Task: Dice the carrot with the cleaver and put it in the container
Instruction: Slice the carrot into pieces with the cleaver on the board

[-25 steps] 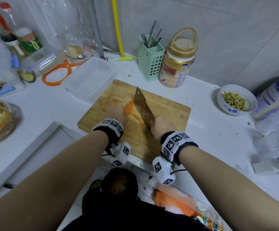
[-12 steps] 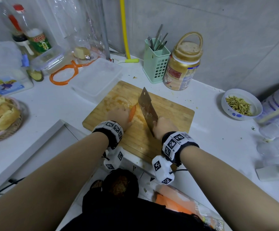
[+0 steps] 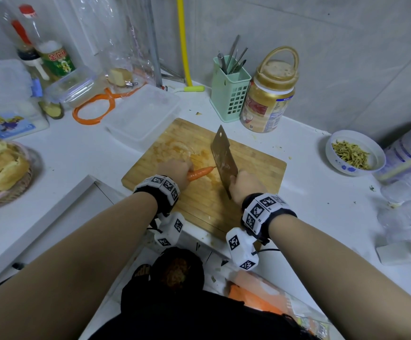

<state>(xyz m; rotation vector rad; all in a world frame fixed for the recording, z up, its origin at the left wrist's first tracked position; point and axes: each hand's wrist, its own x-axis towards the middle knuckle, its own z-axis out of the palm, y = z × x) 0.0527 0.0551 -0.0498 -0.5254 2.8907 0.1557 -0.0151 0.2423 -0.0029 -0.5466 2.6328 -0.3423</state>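
Carrot lies on the board in your left hand, its tip touching the cleaver your right hand grips, so a roll could steer the blade towards your fingers.

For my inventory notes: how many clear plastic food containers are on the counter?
2: the lidded container at the back left by the bottles, and the open container just behind the cutting board. Others may be hidden.
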